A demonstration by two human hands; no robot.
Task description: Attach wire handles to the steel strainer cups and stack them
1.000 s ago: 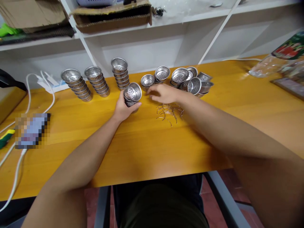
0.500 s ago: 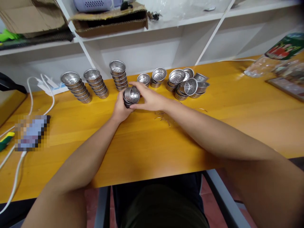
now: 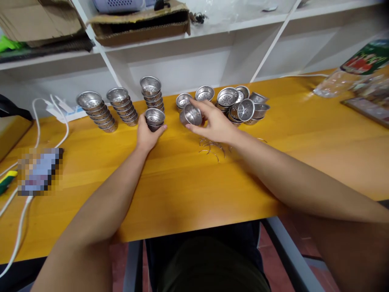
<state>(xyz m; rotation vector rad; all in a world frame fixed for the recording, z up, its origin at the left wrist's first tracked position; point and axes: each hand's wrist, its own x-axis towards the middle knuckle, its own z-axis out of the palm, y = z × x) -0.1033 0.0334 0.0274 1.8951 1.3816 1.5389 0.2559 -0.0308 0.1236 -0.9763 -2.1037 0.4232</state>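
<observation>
My left hand (image 3: 148, 134) is wrapped round a short stack of perforated metal cups (image 3: 154, 117), nested and nearly upright. In my right hand (image 3: 214, 123), between thumb and fingers, is a single perforated metal cup (image 3: 192, 115), tilted with its mouth toward me. Behind my left hand rises a tall stack of the same cups (image 3: 151, 87). Beyond my right hand are a small cup stack (image 3: 183, 100), another cup pair (image 3: 204, 94) and a loose cluster of cups (image 3: 245, 108). Thin curved wire pieces (image 3: 212, 148) lie below my right wrist.
Two leaning cup stacks (image 3: 101, 113) (image 3: 123, 106) stand at the left. A phone (image 3: 41, 172) with white cables lies on the yellow table (image 3: 182, 194). A clear bottle (image 3: 349, 71) lies at the right. White shelving (image 3: 182, 61) borders the back, bearing a cardboard box (image 3: 142, 28).
My hands have moved apart. The right hand has lifted one cup away to the right, while the left has shifted slightly left with the nested cups.
</observation>
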